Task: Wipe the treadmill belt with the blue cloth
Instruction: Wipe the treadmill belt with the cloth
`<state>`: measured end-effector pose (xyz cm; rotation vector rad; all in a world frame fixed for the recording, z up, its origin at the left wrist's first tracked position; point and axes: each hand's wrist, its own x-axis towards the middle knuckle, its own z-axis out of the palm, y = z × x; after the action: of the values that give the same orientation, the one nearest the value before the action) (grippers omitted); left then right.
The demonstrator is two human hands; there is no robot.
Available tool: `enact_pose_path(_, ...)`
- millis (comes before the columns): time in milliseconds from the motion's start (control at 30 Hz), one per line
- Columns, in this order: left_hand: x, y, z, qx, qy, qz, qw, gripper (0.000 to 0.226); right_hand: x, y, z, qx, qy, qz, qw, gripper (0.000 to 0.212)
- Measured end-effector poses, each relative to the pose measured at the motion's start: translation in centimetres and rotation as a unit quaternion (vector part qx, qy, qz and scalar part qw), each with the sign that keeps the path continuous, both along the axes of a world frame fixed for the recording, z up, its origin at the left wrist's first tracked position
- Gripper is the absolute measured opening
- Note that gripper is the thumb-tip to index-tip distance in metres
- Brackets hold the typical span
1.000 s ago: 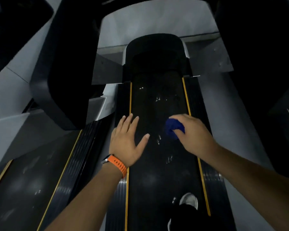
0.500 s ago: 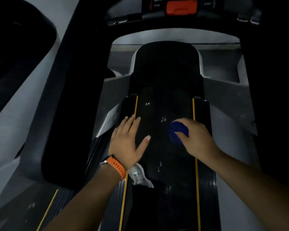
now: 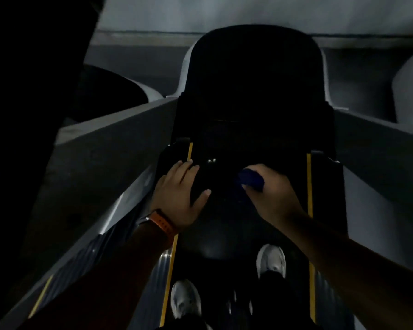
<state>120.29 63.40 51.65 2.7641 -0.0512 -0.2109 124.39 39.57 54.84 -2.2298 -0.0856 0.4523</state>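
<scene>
The black treadmill belt (image 3: 227, 225) runs up the middle of the dim head view, edged by yellow lines. My right hand (image 3: 272, 191) presses a bunched blue cloth (image 3: 250, 181) onto the belt near its front end, right of centre. My left hand (image 3: 184, 194), with an orange watch strap at the wrist, lies flat and spread on the belt's left side, fingers over the yellow line. The belt's front end is lost in shadow.
The dark motor hood (image 3: 253, 75) rises just ahead of the hands. Grey side rails (image 3: 110, 148) slope along both sides. Two white shoes (image 3: 185, 301) stand on the belt near the bottom edge. A dark upright (image 3: 34, 91) fills the left.
The view has moved forward and dropped closer to the belt. Both hands slid toward the motor hood, the cloth still in the right hand. The shoes have come into view.
</scene>
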Motion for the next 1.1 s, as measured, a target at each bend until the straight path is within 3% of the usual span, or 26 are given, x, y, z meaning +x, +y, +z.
enact_pose_path(300, 8.0, 5.1, -31.3, 0.021, -0.006, 0.049, 0.999, 0.076, 12.3, 2.9, -31.0, -0.031, -0.027, -0.011, 0.999, 0.033)
enact_pose_path(500, 11.5, 9.1, -44.8, 0.068, 0.014, 0.063, 0.996, 0.087, 19.1, 6.1, -43.8, -0.078, -0.110, 0.001, 0.991, 0.031)
enact_pose_path(600, 11.6, 9.7, -46.9, 0.105, -0.018, 0.059, 0.993, 0.086, 23.4, 8.1, -47.1, -0.069, -0.149, 0.006, 0.986, 0.037)
enact_pose_path(700, 11.7, 10.0, -47.0, 0.103, -0.020, 0.052, 0.993, 0.087, 23.8, 10.4, -49.2, -0.151, -0.173, 0.007, 0.973, 0.048)
enact_pose_path(800, 11.9, 9.9, -47.1, 0.097, -0.008, 0.061, 0.993, 0.087, 22.1, 9.7, -50.6, -0.200, -0.293, 0.140, 0.924, 0.043)
enact_pose_path(900, 11.7, 9.7, -47.2, 0.103, -0.014, 0.064, 0.992, 0.085, 26.2, 7.5, -51.2, -0.190, -0.328, 0.282, 0.881, 0.045)
enact_pose_path(967, 11.8, 9.6, -47.1, 0.109, -0.017, 0.066, 0.992, 0.084, 30.7, 8.6, -50.8, -0.200, -0.328, 0.230, 0.894, 0.040)
enact_pose_path(1067, 11.7, 9.4, -47.0, 0.125, -0.015, 0.065, 0.990, 0.085, 34.2, 12.8, -50.0, -0.232, -0.268, 0.058, 0.933, 0.037)
enact_pose_path(1100, 11.7, 9.4, -46.9, 0.127, -0.014, 0.065, 0.990, 0.086, 33.6, 14.1, -49.9, -0.229, -0.261, 0.055, 0.936, 0.038)
